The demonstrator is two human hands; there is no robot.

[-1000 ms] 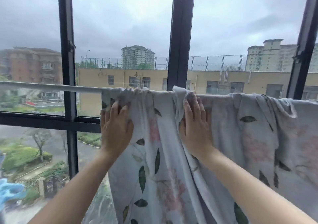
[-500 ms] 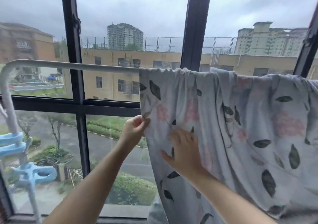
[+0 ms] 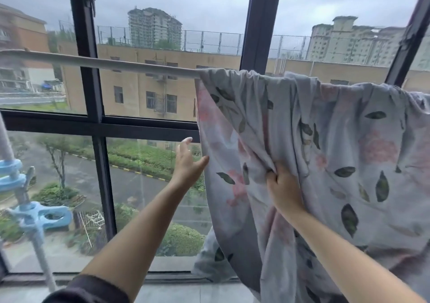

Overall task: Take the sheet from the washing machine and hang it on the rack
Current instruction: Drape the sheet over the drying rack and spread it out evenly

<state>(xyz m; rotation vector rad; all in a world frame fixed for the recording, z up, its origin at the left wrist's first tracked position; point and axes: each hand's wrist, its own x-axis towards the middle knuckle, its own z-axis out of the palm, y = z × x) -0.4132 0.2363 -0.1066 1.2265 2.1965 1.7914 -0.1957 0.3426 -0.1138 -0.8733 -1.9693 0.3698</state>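
Observation:
A pale grey sheet [image 3: 337, 153] printed with dark leaves and pink flowers hangs over the rack's white top bar [image 3: 104, 64], bunched in folds on the bar's right half. My right hand [image 3: 282, 186] pinches a fold of the sheet at mid height. My left hand [image 3: 187, 161] is open just left of the sheet's left edge, fingers spread, thumb near the cloth but holding nothing. The sheet's lower part drops past the window sill.
A large window with dark frames [image 3: 260, 23] stands right behind the rack. The rack's white upright with blue plastic clips [image 3: 35, 216] is at the far left. The grey sill [image 3: 181, 291] runs along the bottom.
Both hands slid down from the bar to the sheet's middle. The left hand let go of the sheet's edge and opened. The right hand closed on a fold.

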